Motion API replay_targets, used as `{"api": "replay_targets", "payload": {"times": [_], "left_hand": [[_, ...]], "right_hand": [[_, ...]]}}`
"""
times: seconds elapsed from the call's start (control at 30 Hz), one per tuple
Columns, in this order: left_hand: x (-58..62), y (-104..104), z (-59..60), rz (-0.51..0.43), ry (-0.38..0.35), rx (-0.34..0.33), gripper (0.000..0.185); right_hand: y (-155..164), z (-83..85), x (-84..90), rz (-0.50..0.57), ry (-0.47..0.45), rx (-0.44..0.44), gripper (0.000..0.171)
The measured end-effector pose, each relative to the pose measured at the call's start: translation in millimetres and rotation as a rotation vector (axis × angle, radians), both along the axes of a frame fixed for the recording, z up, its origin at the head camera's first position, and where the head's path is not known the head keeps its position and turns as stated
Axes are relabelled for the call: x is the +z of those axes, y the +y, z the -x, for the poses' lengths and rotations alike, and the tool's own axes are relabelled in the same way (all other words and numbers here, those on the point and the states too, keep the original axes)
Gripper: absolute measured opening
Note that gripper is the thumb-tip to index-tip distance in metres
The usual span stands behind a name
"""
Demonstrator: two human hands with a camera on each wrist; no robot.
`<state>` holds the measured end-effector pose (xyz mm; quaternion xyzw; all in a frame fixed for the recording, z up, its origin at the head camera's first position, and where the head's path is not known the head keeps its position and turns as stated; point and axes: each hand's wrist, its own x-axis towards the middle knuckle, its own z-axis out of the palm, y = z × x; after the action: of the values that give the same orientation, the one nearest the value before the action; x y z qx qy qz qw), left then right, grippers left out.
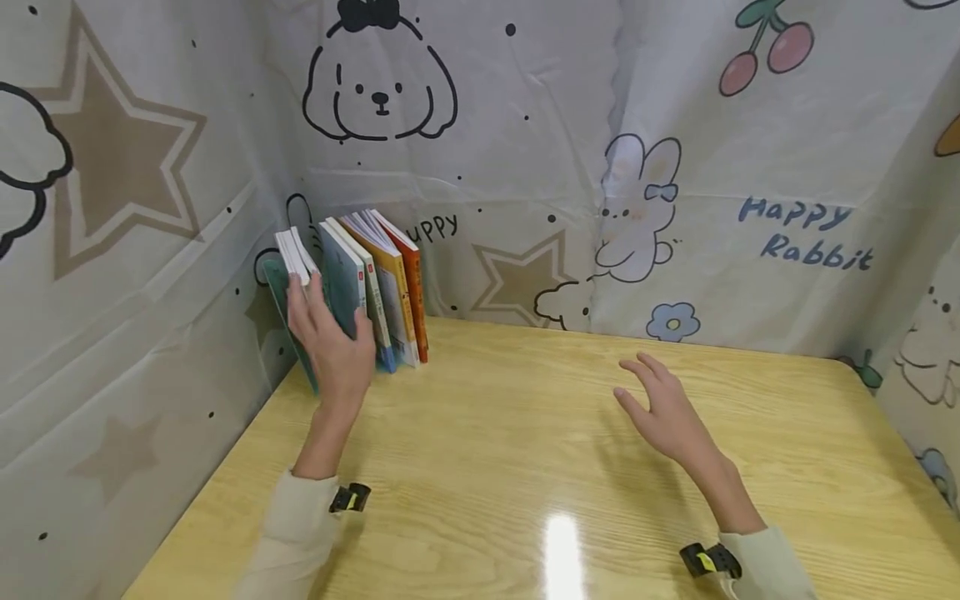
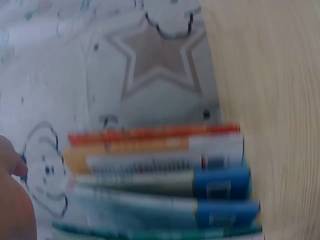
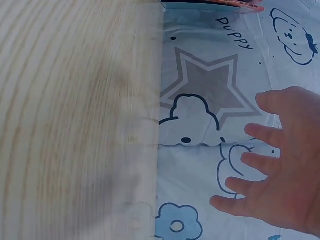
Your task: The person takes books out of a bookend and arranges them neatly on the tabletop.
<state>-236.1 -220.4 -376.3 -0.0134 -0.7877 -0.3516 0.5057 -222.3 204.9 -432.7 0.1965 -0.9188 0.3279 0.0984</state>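
A short row of thin books (image 1: 382, 283) stands upright at the back left corner of a wooden table (image 1: 525, 433), spines orange, blue and teal. The leftmost book (image 1: 294, 250) leans away from the others toward the cloth wall. My left hand (image 1: 330, 346) lies against this end of the row, fingers pointing up along the leaning book, thumb toward the teal one. The blurred left wrist view shows the book spines (image 2: 160, 175) and a sliver of the left hand (image 2: 12, 200). My right hand (image 1: 663, 408) hovers open over the table's middle, fingers spread (image 3: 280, 170), holding nothing.
A cartoon-printed cloth (image 1: 645, 167) with a dog, stars and rabbits walls the table at the back and both sides. The table top (image 3: 75, 120) is glossy light wood. Both wrists wear small cameras.
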Motion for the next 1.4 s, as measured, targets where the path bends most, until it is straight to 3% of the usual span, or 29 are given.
{"api": "replay_targets", "payload": {"times": [0.1, 0.2, 0.3, 0.5, 0.83, 1.13, 1.4], "left_hand": [[-0.1, -18.0, 5.0, -0.113, -0.096, 0.037, 0.069], [-5.6, -33.1, 8.7, -0.233, -0.254, 0.040, 0.074], [-13.5, -43.8, 11.5, -0.288, -0.371, 0.024, 0.075], [-27.9, -56.4, 17.9, -0.282, -0.439, 0.022, 0.070], [-41.9, -64.6, 18.0, -0.276, -0.441, 0.088, 0.059], [-43.3, -64.4, 8.7, -0.287, -0.312, 0.114, 0.038], [-38.4, -65.4, -1.1, -0.233, -0.195, 0.231, 0.032]], "right_hand": [[4.6, -3.5, -2.1, 0.002, -0.035, 0.001, 0.046], [6.3, -6.0, -3.1, -0.007, -0.063, 0.012, 0.043], [5.8, -6.5, -4.0, -0.016, -0.081, 0.026, 0.041], [6.3, -6.2, -1.8, -0.022, -0.085, 0.039, 0.038], [12.6, -6.8, -2.5, -0.019, -0.078, 0.000, 0.047], [10.8, -3.9, -4.6, 0.003, -0.092, -0.023, 0.050], [8.2, -3.2, 0.0, 0.035, -0.065, -0.020, 0.046]]}}
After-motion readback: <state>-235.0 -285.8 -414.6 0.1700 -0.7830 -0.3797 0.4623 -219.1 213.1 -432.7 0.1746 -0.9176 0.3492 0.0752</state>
